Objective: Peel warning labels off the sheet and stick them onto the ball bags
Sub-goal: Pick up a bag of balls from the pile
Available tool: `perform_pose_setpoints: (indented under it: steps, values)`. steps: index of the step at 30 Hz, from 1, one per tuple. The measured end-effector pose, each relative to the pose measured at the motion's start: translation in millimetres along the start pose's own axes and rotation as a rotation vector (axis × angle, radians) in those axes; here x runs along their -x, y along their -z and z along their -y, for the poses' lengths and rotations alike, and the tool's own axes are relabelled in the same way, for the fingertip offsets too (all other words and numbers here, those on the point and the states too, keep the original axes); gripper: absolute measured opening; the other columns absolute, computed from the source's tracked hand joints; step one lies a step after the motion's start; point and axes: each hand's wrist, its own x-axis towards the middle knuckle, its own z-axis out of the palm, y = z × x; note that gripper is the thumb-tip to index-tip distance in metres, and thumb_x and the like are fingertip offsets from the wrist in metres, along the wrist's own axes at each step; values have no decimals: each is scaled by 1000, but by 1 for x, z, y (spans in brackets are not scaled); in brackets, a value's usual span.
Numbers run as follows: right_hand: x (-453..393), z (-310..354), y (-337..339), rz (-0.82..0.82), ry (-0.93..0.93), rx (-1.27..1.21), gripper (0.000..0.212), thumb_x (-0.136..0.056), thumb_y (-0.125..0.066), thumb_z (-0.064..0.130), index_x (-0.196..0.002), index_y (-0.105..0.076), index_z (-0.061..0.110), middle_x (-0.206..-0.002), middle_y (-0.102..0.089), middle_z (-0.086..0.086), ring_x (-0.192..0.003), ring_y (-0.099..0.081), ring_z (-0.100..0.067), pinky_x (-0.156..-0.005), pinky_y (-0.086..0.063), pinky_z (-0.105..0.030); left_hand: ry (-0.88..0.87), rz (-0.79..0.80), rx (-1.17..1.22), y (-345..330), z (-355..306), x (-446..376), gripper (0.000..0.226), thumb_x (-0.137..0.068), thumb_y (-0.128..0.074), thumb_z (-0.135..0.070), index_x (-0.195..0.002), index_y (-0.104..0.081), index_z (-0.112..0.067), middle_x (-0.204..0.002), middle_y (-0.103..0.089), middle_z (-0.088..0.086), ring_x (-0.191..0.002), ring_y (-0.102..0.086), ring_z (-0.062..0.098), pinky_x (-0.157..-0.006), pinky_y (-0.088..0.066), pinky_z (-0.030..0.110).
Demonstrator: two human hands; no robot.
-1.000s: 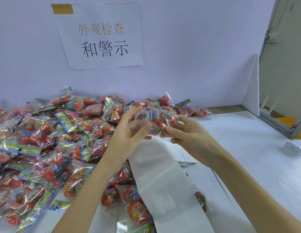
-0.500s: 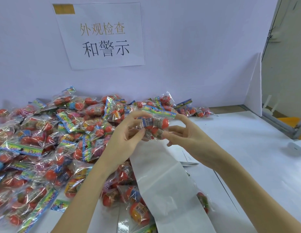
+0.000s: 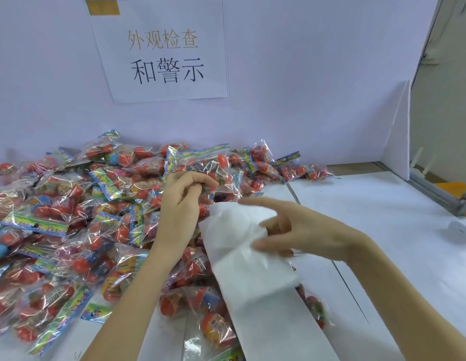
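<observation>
My left hand (image 3: 182, 204) grips a clear ball bag (image 3: 221, 170) with red balls and a colourful header, held just above the pile of ball bags (image 3: 70, 217). A long white label sheet (image 3: 252, 282) runs from the table's front edge up to the centre, its far end lifted. At that lifted end my right hand (image 3: 312, 235) pinches the sheet's right edge between thumb and curled fingers, with the index finger pointing straight left. No single label can be made out on the sheet.
Ball bags cover the left half of the white table (image 3: 370, 204) and lie under the sheet. A paper sign (image 3: 161, 48) hangs on the back wall. A white board (image 3: 398, 142) stands at the right, with a small white object (image 3: 461, 230) near the edge.
Both hands held the bag together before. My right hand has let go and dropped to the label sheet, whose end has risen. My left hand keeps the bag and has moved it left and back.
</observation>
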Motion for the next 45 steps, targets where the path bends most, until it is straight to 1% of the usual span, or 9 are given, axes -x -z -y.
perform_pose_setpoints:
  steps: [5,8,11,15,20,27,33,39,45]
  values:
    - [-16,-10,-4,-607,90,-125,42,-93,-79,26,-130,-64,38,-82,-72,-3,-75,-67,-18,-71,-56,-35,-17,197,21,-2,-2,3,33,-108,-51,-35,-109,-78,-16,-128,-54,2,-113,-64,6,-93,-52,16]
    - [-16,-13,-2,-771,139,-176,21,-94,-78,23,-113,-73,31,-80,-75,-6,-70,-64,-18,-65,-50,-35,163,351,37,-5,-6,0,53,-97,-61,-60,-135,-66,-24,-132,-47,-16,-112,-66,0,-103,-52,24]
    - [-16,-14,-4,-850,159,-204,8,-94,-77,17,-98,-76,24,-75,-73,-4,-67,-65,-16,-60,-50,-30,10,612,-176,0,-1,6,75,-64,-86,-68,-131,-54,-57,-147,-21,-30,-127,-58,-6,-105,-49,20]
    - [-18,-15,-6,-882,130,-217,10,-97,-71,11,-96,-75,19,-75,-73,1,-65,-64,-14,-59,-49,-26,-9,553,-226,-1,7,9,65,-69,-91,-59,-124,-60,-45,-139,-17,-46,-120,-55,-13,-100,-44,10]
    - [-20,-10,-12,-771,172,-195,38,-110,-48,38,-100,-78,18,-95,-78,-2,-88,-70,-20,-76,-56,-35,5,277,-192,-9,12,6,19,-82,-80,-48,-87,-73,-31,-130,-45,-25,-106,-59,-4,-80,-45,4]
    - [-23,-14,-25,-886,674,991,32,-96,-73,40,-123,-75,23,-133,-63,1,-127,-55,-16,-112,-36,-41,-13,152,-191,-12,13,5,32,-96,-71,-40,-75,-72,-16,-115,-56,-7,-97,-55,-1,-80,-42,12]
    - [-28,-20,-36,-851,527,949,44,-93,-76,41,-129,-71,17,-129,-64,-1,-123,-58,-22,-110,-38,-42,12,174,-128,-16,11,8,38,-103,-57,-45,-72,-73,-31,-120,-57,-10,-117,-59,11,-90,-50,29]
    - [-28,-21,-35,-871,503,893,27,-92,-79,29,-114,-75,13,-117,-64,-2,-113,-60,-25,-103,-39,-32,-41,164,-225,-17,11,8,46,-102,-42,-54,-82,-75,-29,-126,-56,-7,-117,-54,-4,-95,-39,8]
    - [-29,-22,-28,-929,527,814,25,-96,-72,26,-112,-76,8,-112,-67,-3,-109,-59,-26,-98,-46,-33,-8,323,-157,-11,6,10,38,-81,-75,-49,-114,-75,-30,-142,-37,-7,-125,-58,15,-93,-47,8]
